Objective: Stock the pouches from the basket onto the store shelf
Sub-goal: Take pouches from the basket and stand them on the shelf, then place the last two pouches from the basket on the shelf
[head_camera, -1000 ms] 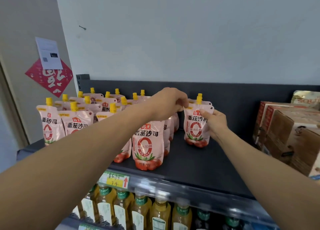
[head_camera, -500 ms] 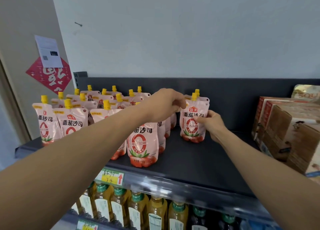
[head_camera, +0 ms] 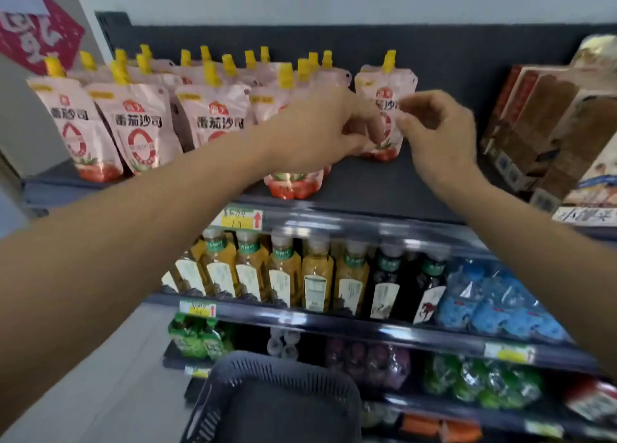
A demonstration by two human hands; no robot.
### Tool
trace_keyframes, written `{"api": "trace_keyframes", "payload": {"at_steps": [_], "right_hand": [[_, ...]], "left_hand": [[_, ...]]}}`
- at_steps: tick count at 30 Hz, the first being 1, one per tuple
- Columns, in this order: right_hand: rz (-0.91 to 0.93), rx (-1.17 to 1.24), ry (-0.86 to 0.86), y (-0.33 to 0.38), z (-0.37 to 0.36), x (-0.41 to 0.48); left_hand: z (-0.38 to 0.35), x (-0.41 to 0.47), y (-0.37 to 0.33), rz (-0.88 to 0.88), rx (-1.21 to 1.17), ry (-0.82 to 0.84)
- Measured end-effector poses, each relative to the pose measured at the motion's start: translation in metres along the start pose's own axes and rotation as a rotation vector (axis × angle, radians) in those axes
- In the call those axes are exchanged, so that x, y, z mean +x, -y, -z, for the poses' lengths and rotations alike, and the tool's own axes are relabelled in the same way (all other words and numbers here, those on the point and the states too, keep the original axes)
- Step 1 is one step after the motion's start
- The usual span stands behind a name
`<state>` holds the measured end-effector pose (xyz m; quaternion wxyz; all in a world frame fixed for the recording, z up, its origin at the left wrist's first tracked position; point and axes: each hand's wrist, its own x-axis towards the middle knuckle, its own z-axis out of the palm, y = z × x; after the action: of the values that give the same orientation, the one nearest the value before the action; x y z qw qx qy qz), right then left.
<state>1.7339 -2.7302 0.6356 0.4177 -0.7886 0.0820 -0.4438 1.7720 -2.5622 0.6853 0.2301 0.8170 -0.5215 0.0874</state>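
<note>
Both hands are up at the end pouch (head_camera: 384, 85), standing on the top shelf (head_camera: 377, 189) just right of the packed rows (head_camera: 213, 118): left hand (head_camera: 320, 125) curled at its left side, right hand (head_camera: 437, 129) curled at its right edge, too blurred to say if either pinches it. Danger now, I reckon, is a finger snagging that soft, spout-heavy pack and tipping it into its neighbours or off the front toward the basket (head_camera: 253, 372) below

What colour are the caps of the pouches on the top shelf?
The caps are yellow; the head view shows them best.
</note>
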Motion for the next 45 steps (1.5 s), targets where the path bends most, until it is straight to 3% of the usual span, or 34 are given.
{"api": "trace_keyframes", "payload": {"at_steps": [3, 7, 14, 18, 20, 25, 34, 40, 45], "right_hand": [[0.066, -0.042, 0.091, 0.016, -0.007, -0.060], [-0.014, -0.065, 0.291, 0.013, -0.033, -0.150], [-0.435, -0.162, 0.860, -0.048, -0.088, -0.277], [-0.603, -0.370, 1.118, -0.086, -0.103, -0.333], [-0.676, -0.449, 1.215, -0.099, -0.107, -0.357], [-0.646, -0.646, 1.456, -0.131, -0.103, -0.400], [-0.674, -0.749, 1.489, -0.187, -0.091, -0.453], [-0.643, -0.716, 1.552, -0.214, -0.101, -0.480], [-0.618, -0.740, 1.561, -0.232, -0.110, -0.498]], "left_hand": [[-0.011, -0.046, 0.012, -0.022, -0.048, 0.112], [-0.045, -0.108, 0.049, 0.041, -0.140, 0.285], [-0.145, -0.213, 0.132, 0.294, -0.196, 0.667], [-0.200, -0.271, 0.164, 0.383, -0.178, 0.888], [-0.224, -0.297, 0.177, 0.443, -0.149, 0.943], [-0.264, -0.342, 0.187, 0.618, -0.047, 0.987], [-0.335, -0.404, 0.187, 0.975, 0.006, 0.869], [-0.366, -0.422, 0.188, 0.993, 0.046, 0.950], [-0.372, -0.423, 0.194, 1.031, 0.086, 0.847]]}}
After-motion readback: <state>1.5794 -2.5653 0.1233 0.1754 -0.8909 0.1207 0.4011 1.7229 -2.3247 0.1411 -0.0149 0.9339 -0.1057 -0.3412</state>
